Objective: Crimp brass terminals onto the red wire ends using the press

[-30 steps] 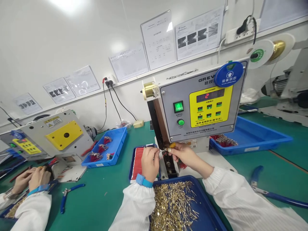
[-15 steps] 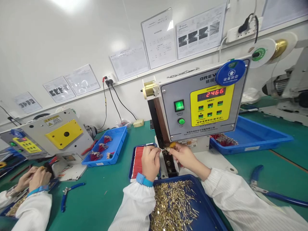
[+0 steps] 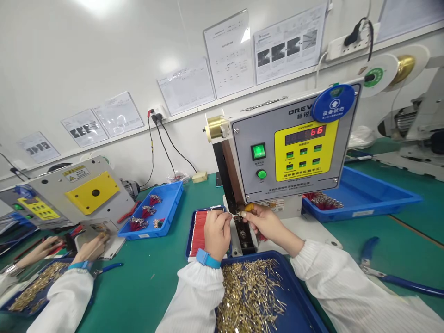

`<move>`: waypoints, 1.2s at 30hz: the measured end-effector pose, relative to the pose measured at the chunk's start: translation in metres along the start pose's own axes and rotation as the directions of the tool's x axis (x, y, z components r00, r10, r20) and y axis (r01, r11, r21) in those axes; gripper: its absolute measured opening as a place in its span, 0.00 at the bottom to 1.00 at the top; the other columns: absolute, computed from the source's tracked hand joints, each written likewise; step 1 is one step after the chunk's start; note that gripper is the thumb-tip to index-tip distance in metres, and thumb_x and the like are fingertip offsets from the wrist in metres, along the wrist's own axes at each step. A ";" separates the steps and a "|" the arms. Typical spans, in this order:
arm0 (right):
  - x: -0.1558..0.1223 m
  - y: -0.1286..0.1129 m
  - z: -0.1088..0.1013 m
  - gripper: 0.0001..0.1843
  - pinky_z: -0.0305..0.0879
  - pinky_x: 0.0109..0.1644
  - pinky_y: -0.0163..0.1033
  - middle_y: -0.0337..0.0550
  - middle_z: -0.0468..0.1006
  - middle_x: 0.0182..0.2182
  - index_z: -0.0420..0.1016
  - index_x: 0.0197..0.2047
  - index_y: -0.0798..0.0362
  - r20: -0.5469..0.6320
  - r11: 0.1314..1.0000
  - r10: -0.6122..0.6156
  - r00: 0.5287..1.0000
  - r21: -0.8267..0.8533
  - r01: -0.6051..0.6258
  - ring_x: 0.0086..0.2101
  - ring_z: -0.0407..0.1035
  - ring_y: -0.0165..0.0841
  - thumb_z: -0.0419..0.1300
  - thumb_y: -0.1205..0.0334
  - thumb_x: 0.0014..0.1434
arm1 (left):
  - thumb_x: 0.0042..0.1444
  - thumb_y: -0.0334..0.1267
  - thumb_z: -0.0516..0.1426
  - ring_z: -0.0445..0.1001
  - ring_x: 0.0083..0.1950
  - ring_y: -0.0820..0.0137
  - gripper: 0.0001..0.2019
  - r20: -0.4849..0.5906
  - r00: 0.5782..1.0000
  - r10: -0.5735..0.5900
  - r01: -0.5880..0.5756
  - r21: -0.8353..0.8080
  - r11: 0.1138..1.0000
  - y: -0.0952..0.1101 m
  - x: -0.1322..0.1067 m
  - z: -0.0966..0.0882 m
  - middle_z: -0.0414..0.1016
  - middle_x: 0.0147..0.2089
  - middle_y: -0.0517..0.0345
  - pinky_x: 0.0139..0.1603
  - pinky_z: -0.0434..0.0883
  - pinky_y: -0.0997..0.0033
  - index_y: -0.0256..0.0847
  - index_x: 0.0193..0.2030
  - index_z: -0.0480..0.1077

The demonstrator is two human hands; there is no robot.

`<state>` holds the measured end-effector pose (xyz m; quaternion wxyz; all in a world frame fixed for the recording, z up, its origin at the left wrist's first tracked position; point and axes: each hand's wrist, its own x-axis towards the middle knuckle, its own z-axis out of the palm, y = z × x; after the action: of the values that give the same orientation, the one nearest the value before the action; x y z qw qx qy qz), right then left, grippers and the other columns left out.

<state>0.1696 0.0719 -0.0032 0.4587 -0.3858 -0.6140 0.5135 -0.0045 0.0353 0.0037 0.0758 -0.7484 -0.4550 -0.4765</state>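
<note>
My left hand (image 3: 218, 231), with a blue band at its wrist, is closed in a pinch on a thin, pale lead (image 3: 233, 215) at the crimping head (image 3: 244, 233) of the machine. Opposite it, my right hand (image 3: 265, 224) pinches at the same spot, a yellow cover on one finger; what lies between its fingertips is too small to make out. A bit of red (image 3: 262, 237) shows below that hand. Red wires (image 3: 200, 233) lie in a small tray beside my left hand. Below both hands, a blue tray (image 3: 305, 310) holds loose brass-coloured pins (image 3: 249, 291).
The grey machine (image 3: 256, 134) with a lit display stands right ahead. Blue bins (image 3: 166, 217) (image 3: 381, 206) flank it. Blue-handled cutters (image 3: 378, 273) lie at right. To the left, a co-worker's hands (image 3: 92, 247) are at another machine (image 3: 69, 185).
My hands hold nearly the same place at the crimping head. The display shows fewer lit digits. The co-worker's hands have separated, one reaching right toward their machine.
</note>
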 end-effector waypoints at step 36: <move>-0.002 -0.015 0.002 0.13 0.55 0.19 0.33 0.34 0.65 0.15 0.65 0.29 0.52 -0.009 0.998 0.001 1.000 -0.070 -0.001 0.15 0.59 0.27 0.55 0.51 0.58 | 0.63 0.31 0.52 0.68 0.41 0.67 0.07 -0.019 1.000 -0.021 0.021 -0.022 1.000 0.002 0.000 -0.001 0.70 0.37 0.53 0.42 0.67 0.68 0.39 0.38 0.72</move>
<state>0.1686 0.0671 0.0110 0.4475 -0.4042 -0.6294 0.4902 -0.0039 0.0338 0.0052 0.0672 -0.7397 -0.4569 -0.4895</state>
